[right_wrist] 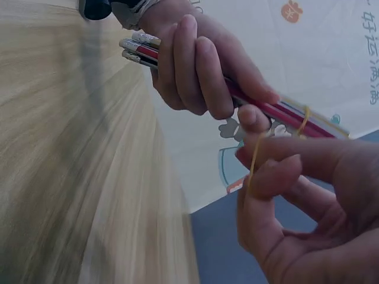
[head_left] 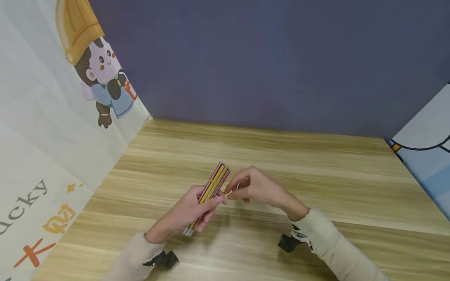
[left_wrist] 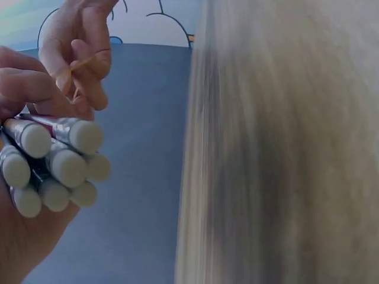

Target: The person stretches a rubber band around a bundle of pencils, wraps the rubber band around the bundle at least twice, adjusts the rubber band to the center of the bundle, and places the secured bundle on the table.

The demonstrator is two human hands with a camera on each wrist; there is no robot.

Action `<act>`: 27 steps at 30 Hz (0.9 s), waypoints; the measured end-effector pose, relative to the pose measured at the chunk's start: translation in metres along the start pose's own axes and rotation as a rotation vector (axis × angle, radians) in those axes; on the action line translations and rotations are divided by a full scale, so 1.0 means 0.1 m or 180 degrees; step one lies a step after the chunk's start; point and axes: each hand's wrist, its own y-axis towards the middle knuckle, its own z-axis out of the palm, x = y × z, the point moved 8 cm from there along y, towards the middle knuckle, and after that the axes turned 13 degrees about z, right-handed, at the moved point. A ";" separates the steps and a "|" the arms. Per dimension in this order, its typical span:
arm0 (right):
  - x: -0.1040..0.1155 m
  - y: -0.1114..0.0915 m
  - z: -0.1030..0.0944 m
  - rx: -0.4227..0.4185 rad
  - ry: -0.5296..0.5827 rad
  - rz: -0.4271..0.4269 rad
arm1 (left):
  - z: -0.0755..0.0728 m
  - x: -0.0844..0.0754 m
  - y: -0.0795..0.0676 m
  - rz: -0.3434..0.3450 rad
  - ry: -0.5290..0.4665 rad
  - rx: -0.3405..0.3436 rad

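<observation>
Pencils (head_left: 212,190) aslant in the curled left hand (head_left: 192,207), right hand (head_left: 259,187) just beside, pinching a yellow band (right_wrist: 255,157)

A light wooden table (head_left: 316,164) meets a plain dark blue-grey wall (head_left: 263,66); at left, a white sheet (head_left: 31,117) bears lettering (head_left: 32,255) and 1 cartoon figure (head_left: 103,70) in a yellow hat (head_left: 80,35); at right is a blue-and-white printed panel (head_left: 430,125).

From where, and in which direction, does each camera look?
Head: on the head, facing forward and down at the wooden table; left hand, right hand, both sleeves show.
Left wrist: on that wrist, facing the pencils' eraser ends; both hands show.
Right wrist: on that wrist, facing pencils and rubber band; both hands and left sleeve show.
Both wrist views share the rubber band.
</observation>
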 end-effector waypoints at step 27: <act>0.27 -0.22 0.09 -0.0833 -0.2616 -0.0911 | 0.02 -0.14 0.01 0.0440 0.3856 0.0333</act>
